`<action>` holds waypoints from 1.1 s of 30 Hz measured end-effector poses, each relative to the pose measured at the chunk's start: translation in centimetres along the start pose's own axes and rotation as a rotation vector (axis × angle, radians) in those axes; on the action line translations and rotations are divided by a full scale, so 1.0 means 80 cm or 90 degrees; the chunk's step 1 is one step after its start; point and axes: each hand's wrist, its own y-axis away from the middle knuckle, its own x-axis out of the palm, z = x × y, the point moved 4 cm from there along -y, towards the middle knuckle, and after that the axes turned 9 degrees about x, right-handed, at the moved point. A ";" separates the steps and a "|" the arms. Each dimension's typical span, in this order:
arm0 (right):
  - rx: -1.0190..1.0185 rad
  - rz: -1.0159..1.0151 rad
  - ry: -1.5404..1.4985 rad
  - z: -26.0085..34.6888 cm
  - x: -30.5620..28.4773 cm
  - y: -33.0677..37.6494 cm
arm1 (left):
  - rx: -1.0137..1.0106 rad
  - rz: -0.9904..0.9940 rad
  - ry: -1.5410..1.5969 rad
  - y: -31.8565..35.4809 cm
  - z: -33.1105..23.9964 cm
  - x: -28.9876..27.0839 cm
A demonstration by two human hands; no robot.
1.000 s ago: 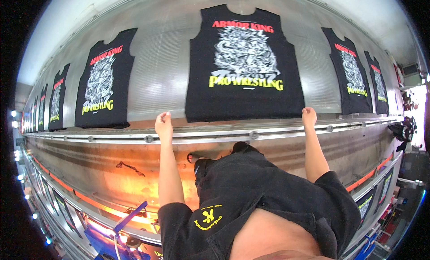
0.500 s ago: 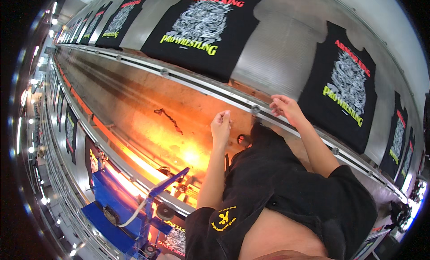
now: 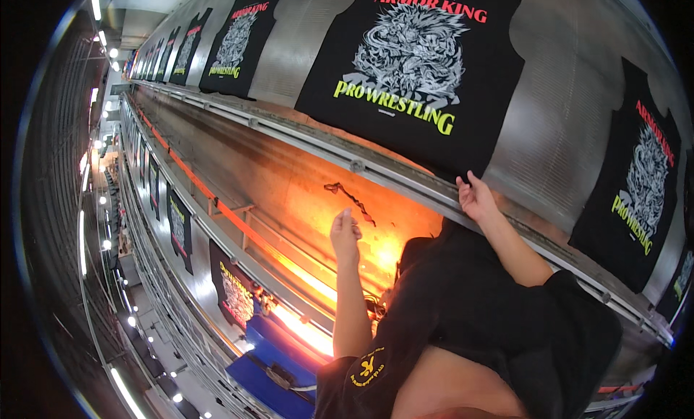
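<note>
My right hand (image 3: 473, 199) pinches the black printed shirt (image 3: 416, 72) hem; left hand (image 3: 345, 235) hangs loosely curled, empty (a one-sided tug could skew it).

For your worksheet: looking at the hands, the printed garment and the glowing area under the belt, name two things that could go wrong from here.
1. The right hand touches only the black printed garment's lower corner, so a pull might skew or crease it.
2. The left hand hangs free over the orange-glowing area; if that glow means heat, it could get burned.
</note>
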 end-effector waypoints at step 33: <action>-0.653 -0.246 -0.202 -0.063 0.189 -0.117 | -0.257 0.534 -0.385 -0.564 -0.116 0.077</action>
